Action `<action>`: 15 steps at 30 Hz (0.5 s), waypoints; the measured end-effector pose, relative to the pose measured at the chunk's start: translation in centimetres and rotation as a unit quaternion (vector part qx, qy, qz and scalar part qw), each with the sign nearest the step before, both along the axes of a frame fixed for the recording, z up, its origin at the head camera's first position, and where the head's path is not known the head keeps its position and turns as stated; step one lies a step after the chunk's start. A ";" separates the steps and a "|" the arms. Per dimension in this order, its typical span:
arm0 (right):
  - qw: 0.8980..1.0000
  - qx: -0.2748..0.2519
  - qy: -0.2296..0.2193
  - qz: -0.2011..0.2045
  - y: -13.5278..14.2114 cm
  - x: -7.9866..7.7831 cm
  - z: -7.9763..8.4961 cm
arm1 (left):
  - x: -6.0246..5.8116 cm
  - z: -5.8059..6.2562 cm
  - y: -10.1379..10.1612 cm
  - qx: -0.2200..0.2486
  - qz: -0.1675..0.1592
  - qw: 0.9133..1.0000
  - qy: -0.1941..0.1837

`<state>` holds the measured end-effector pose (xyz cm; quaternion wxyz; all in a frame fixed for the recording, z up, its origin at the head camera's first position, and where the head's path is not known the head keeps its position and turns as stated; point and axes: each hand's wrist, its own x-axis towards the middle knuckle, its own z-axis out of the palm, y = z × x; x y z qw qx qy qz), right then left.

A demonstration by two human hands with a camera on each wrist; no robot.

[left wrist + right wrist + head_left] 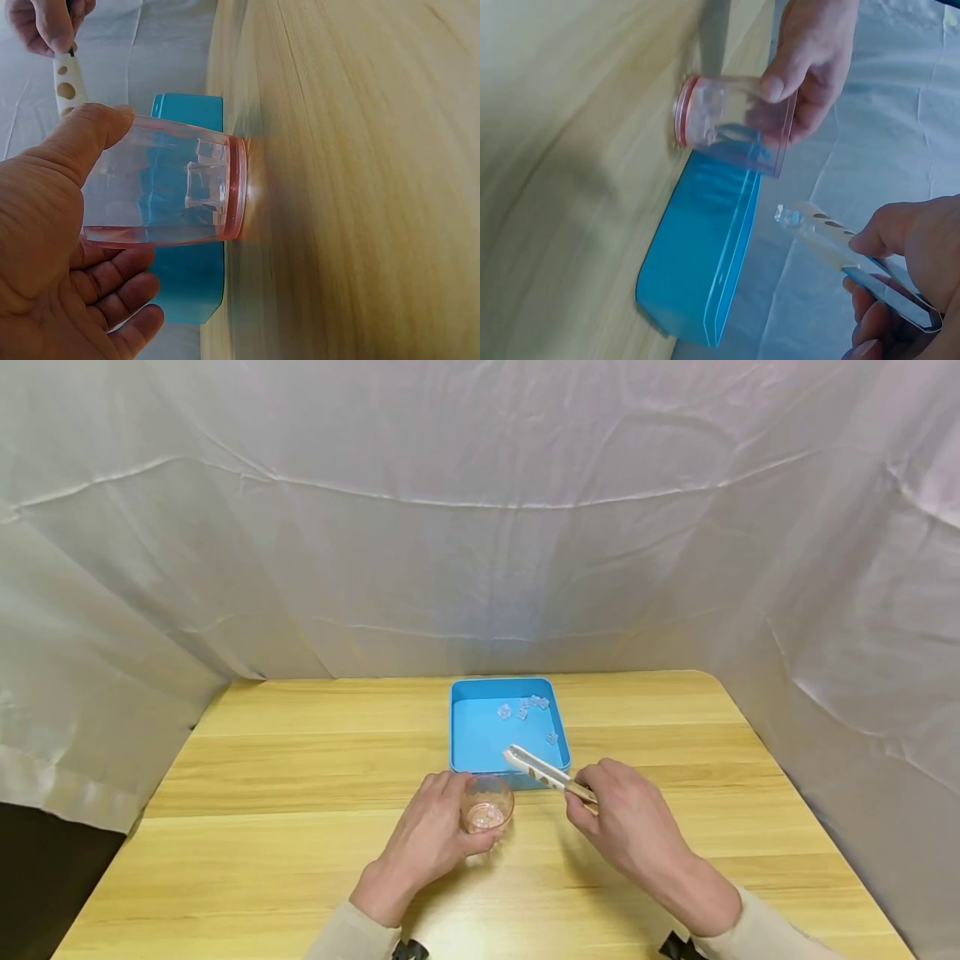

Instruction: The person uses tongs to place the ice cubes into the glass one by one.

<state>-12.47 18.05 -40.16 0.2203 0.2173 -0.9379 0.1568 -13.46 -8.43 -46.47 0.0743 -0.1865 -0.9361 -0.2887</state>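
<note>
My left hand (pixel 431 835) holds a clear, pink-tinted cup (pixel 165 187) upright on the table, thumb on one side and fingers on the other. Several clear pieces like ice cubes (pixel 202 184) lie at its bottom. With my right hand (pixel 633 814) I grip a pair of tongs (pixel 547 772), white with brown spots. Their tips point left over the near side of a blue tray (pixel 480 735). Between the tips sits a small clear piece (pixel 787 215), seen in the right wrist view. Several more clear pieces (pixel 522 710) lie in the tray, mostly toward its far right.
The wooden table (pixel 300 843) runs under everything. Grey cloth (pixel 480 568) hangs behind it and along both sides. The tray stands just beyond the cup, its raised walls between the cup and the loose pieces.
</note>
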 end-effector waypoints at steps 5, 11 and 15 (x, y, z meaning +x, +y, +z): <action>0.997 -0.011 0.054 0.051 0.1 0.8 -0.5 | 0.0 0.0 0.0 0.003 0.001 1.000 -0.002; 0.993 -0.020 0.073 0.092 0.1 1.3 -1.1 | 0.0 -0.1 0.0 0.006 0.001 1.000 0.002; 0.992 -0.020 0.067 0.101 0.1 1.5 -1.4 | 0.0 -0.1 0.1 0.008 -0.002 1.000 0.004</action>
